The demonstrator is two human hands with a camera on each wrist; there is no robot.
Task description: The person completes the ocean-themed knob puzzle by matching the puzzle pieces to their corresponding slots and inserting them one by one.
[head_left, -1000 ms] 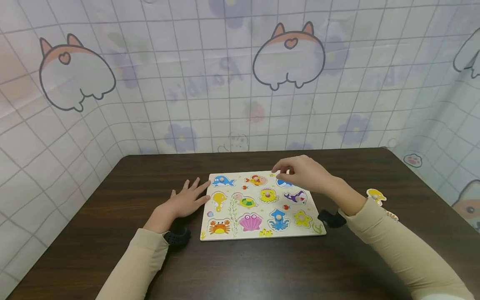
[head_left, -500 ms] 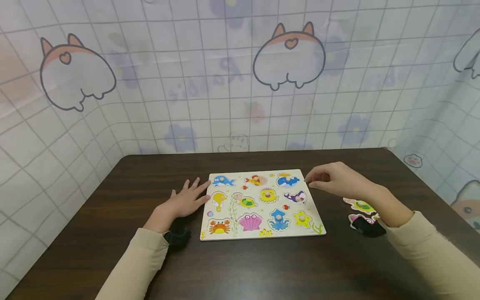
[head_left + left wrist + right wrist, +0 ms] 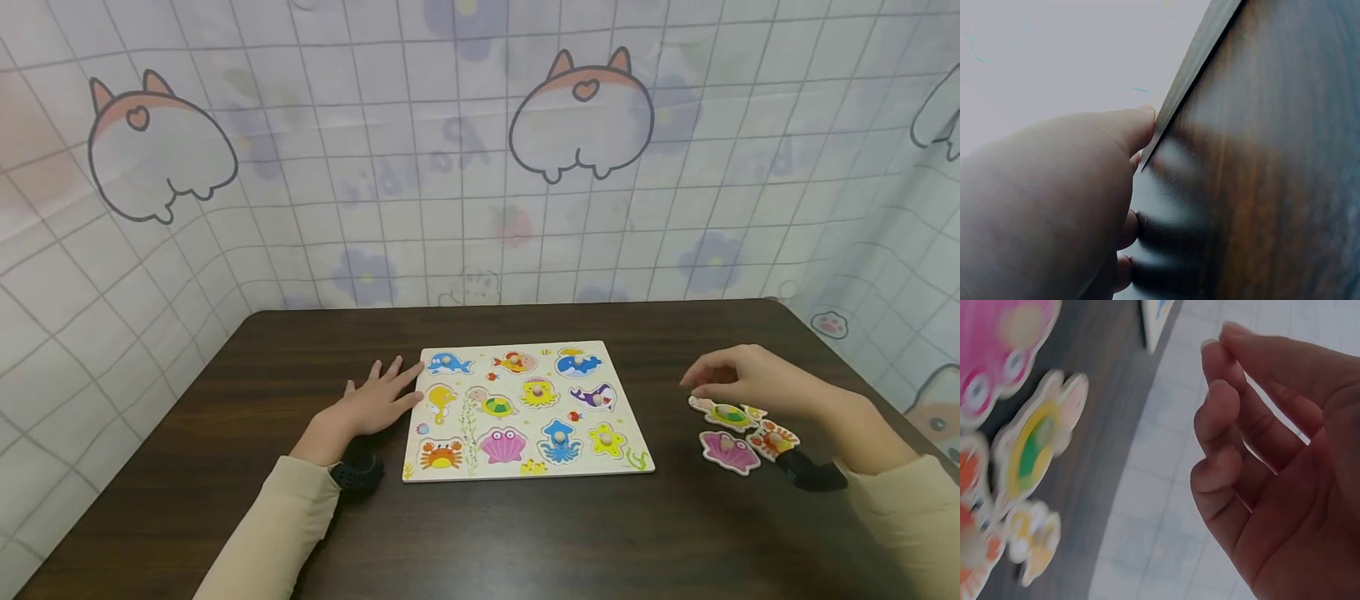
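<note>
In the head view, a knobbed wooden puzzle board (image 3: 592, 467) with sea animals lies mid-table. My left hand (image 3: 367, 410) lies spread flat at its left side, fingertips at the edge; the left wrist view shows the thumb against the board's edge (image 3: 1191, 69). At the right, my right hand (image 3: 780, 387) hovers over loose pieces, fingers loosely bent, with nothing between thumb and index finger. Beneath it lie a turtle piece (image 3: 727, 416), a pink shell piece (image 3: 729, 452) and a crab piece (image 3: 772, 437). A yellow seahorse piece (image 3: 1035, 537) is partly hidden by the hand in the head view.
Knobbed pieces sit in the board, among them a blue squid (image 3: 560, 450), a yellow starfish (image 3: 606, 446) and an octopus (image 3: 538, 396). The dark wooden table (image 3: 480, 542) meets a grid-patterned cloth wall (image 3: 420, 208) behind and at the sides.
My right hand has moved right, from above the board's upper right corner to over the loose pieces, baring the whale piece in the board. The left hand stays put.
</note>
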